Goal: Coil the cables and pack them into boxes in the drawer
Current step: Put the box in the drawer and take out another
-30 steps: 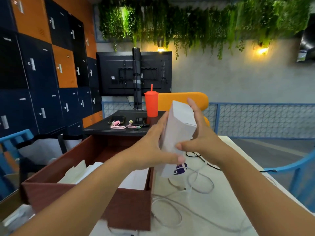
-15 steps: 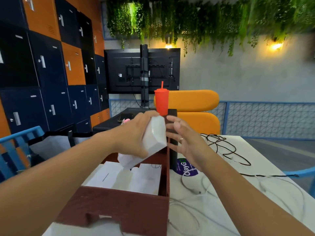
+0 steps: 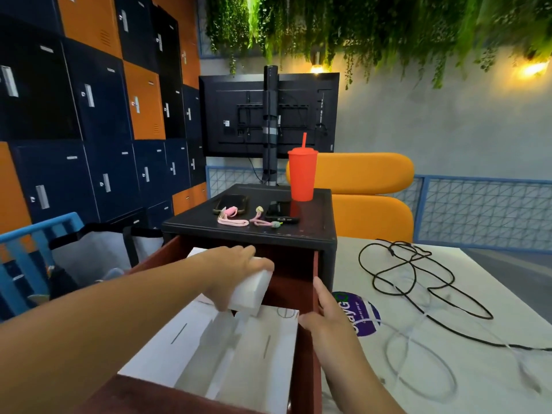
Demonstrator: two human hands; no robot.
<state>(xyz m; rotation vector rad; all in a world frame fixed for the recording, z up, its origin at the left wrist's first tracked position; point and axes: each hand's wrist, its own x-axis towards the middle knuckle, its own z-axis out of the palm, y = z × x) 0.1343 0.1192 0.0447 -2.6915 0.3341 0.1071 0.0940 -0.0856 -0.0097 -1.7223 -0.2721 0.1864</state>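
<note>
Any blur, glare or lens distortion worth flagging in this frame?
Head view: wide-angle bending bows the lockers at left; the warm wall lamps flare with a glow; the left hand and the white box it grips look slightly soft; the red cup and black cable read crisp.

Entering lower left, the left forearm (image 3: 119, 318) runs up-right to frame centre. There the left hand (image 3: 236, 274) is palm down, fingers curled over the top of a white box (image 3: 254, 291), thumb at its near side. From the bottom edge, right of centre, the right forearm (image 3: 352, 372) rises to the right hand (image 3: 327, 315): fingers straight, pointing up-frame, thumb spread left, holding nothing.
</note>
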